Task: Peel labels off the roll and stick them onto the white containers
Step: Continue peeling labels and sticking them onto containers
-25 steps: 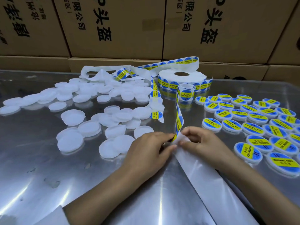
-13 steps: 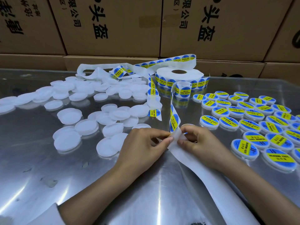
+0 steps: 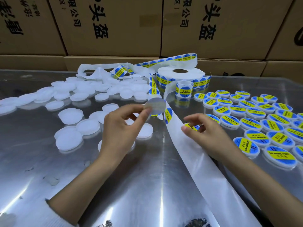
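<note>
- My left hand (image 3: 122, 128) pinches a peeled label (image 3: 156, 104) in the air, sticky back toward me, above the bare white containers (image 3: 88, 126); it could curl onto my fingers.
- The backing strip (image 3: 193, 154) runs long from roll (image 3: 180, 76) toward me.
- My right hand (image 3: 203, 133), fingers loosely curled, rests on it; letting go, it may slide.

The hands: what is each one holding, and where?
Left hand pinches a peeled label by its edge; right hand holds nothing, resting over a labelled container.
</note>
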